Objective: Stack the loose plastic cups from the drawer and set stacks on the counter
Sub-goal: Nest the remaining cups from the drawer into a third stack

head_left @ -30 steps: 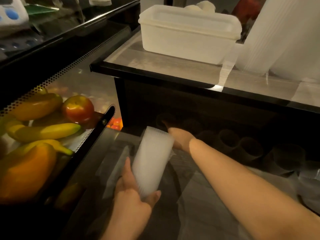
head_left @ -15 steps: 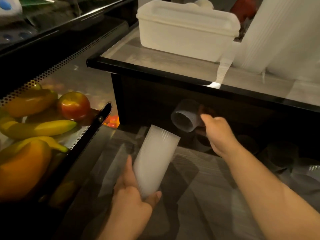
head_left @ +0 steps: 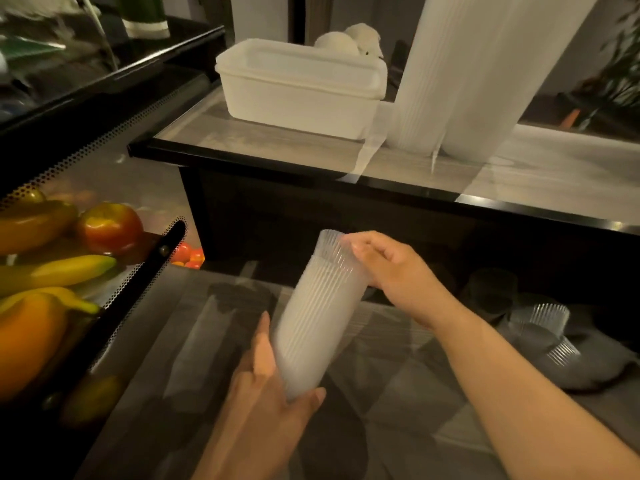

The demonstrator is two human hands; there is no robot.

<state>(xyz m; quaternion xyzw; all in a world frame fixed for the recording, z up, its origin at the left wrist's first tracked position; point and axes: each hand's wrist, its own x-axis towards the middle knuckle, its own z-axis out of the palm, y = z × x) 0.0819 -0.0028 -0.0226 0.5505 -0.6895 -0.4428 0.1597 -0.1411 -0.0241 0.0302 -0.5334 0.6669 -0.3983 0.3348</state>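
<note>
Your stack of ribbed translucent cups (head_left: 317, 317) is held in the air over the open drawer (head_left: 398, 393), in front of the counter edge. Its long axis runs diagonally: the closed base end points down toward you, seated in your left hand (head_left: 266, 396), and the open rim end points up and away, leaning slightly right toward the counter (head_left: 311, 154). Your left hand's fingers are wrapped around the lower end, thumb lying along the left side of the stack. Your right hand (head_left: 391, 271) is at the rim, fingers curled and pinching the topmost cup (head_left: 334, 249), whose ribbed lip stands a little proud of the stack. Loose cups (head_left: 547, 327) lie on their sides in the drawer, at the right, well apart from the stack. On the counter stand two tall cup stacks (head_left: 460, 74), touching each other, with a white lidded container (head_left: 298, 88) just beside them on the left. A rack of fruit (head_left: 62, 258) sits at the far left.
</note>
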